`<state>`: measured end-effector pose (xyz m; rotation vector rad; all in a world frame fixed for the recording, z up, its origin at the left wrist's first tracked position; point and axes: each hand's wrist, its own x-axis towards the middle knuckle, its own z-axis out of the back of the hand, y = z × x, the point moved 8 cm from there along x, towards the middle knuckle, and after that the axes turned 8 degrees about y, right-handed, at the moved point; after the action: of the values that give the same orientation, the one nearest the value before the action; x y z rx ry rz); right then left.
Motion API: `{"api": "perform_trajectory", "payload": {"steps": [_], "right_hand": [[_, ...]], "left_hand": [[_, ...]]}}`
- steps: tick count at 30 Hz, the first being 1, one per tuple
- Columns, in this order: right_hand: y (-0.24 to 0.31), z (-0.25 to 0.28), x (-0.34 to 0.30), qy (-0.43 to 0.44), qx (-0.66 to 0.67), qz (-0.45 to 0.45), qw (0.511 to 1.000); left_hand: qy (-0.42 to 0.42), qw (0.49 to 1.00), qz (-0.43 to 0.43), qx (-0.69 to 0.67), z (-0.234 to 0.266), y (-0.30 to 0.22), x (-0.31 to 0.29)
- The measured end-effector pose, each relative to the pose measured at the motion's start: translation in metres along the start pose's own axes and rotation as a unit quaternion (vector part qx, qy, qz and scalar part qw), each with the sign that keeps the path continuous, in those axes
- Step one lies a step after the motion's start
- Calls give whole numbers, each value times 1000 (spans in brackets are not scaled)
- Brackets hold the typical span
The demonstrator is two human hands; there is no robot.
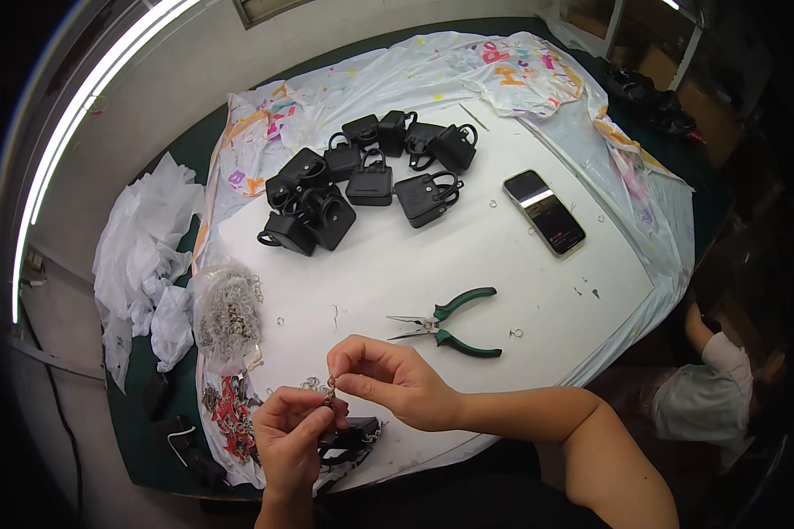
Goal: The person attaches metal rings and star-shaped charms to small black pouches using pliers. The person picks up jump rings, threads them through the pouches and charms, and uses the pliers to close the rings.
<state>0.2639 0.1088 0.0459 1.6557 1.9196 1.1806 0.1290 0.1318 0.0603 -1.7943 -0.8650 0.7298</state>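
Close together near the front edge, both my hands are closed on a small dark metal chain (330,398). My left hand (293,434) pinches its lower part between thumb and fingers. The fingertips of my right hand (399,384) grip the upper end, where a tiny reddish bit shows; its exact form is too small to make out. Just beside and below my left hand lies a black mini handbag (355,435), partly hidden, with metal links along its edge. Beyond my hands, green-handled needle-nose pliers (434,326) lie with their jaws apart, touched by neither hand.
Several black mini handbags (369,183) are grouped at the back of the white board (468,256). A phone (545,212) lies to the right. On the left are a clear bag of metal chains (228,317) and a pile of red and metal pieces (232,419). Another person (706,397) is at far right.
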Motion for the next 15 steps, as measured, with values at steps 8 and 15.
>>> {"api": "perform_trajectory", "payload": {"steps": [8, 15], "right_hand": [[3, 15, -4, -88, 81, -28, 992], [6, -8, 1, -7, 83, 20, 996]], "left_hand": [[19, 999, -27, 11, -8, -14, 15], [-30, 946, -231, 224, -10, -42, -20]]}}
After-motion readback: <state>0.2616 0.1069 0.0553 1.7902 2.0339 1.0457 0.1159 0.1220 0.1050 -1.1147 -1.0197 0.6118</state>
